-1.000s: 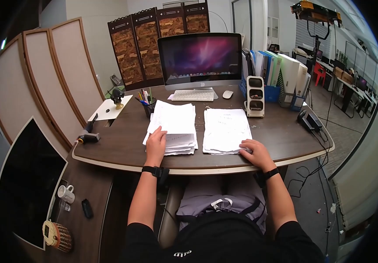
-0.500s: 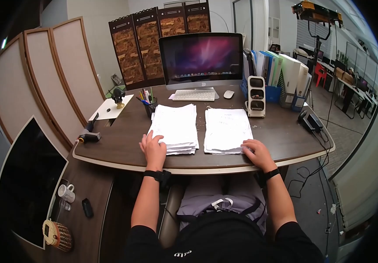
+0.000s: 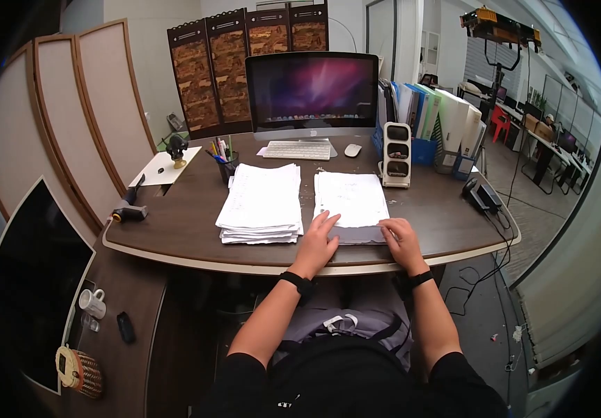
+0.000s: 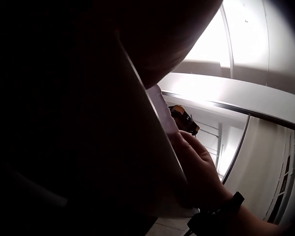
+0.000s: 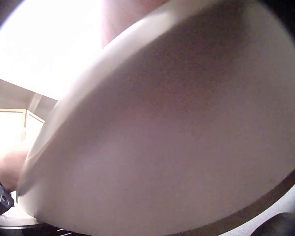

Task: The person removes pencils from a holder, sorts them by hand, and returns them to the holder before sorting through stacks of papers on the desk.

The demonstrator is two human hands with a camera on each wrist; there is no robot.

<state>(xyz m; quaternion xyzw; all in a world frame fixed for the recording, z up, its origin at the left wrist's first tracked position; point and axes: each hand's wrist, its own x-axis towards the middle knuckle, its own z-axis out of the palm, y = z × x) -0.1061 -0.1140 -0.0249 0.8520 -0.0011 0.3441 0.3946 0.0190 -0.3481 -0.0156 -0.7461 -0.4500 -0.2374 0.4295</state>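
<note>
Two stacks of white paper lie on the desk in the head view. My left hand (image 3: pixel 318 242) has its fingers extended at the near left corner of the right stack (image 3: pixel 350 198), its thumb spread apart. At the near right corner my right hand (image 3: pixel 403 244) pinches the top sheet (image 4: pixel 160 109), whose near edge stands raised over a shaded strip of the paper below. The thicker left stack (image 3: pixel 261 205) has no hand on it. In the right wrist view the desk's pale rim fills most of the picture.
Behind the stacks stand a monitor (image 3: pixel 312 94), a keyboard (image 3: pixel 298 150) and a mouse (image 3: pixel 353 150). A pen holder (image 3: pixel 227 167) is at the left stack's far corner. A white three-slot holder (image 3: pixel 396 155) stands behind the right stack, beside upright binders (image 3: pixel 447 125). Black adapters (image 3: pixel 481 196) lie at right.
My left hand has released the left stack's near left edge and moved right to the right stack. The right stack's top sheet has risen at its near edge beside my right hand.
</note>
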